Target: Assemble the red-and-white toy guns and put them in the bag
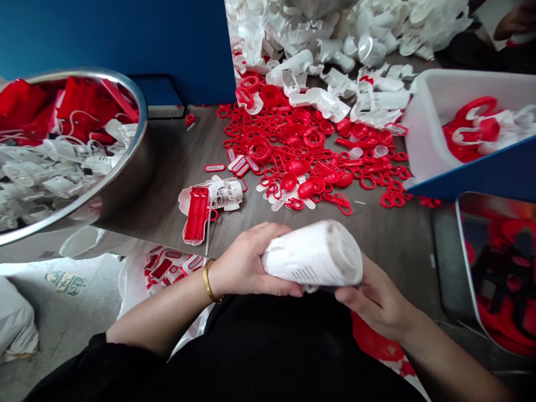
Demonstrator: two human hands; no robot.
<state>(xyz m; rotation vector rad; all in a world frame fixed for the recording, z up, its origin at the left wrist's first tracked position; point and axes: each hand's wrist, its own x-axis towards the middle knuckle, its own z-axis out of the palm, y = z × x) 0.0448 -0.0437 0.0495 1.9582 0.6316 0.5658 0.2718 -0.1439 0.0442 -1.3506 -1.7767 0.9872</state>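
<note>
Near my body, in front of the table edge, a rounded white plastic housing with slots in its side is held tilted. My left hand wraps round its left end, thumb underneath. At its right end, my right hand has its fingers curled behind and under it, partly hidden. On the table ahead lies an open pistol-shaped white half shell with a red compartment piece in its handle.
A heap of small red plastic parts spreads over the table, white shells behind it. A metal bowl of parts stands left, a translucent bin right, a metal tray below it. Another person's hand shows top right.
</note>
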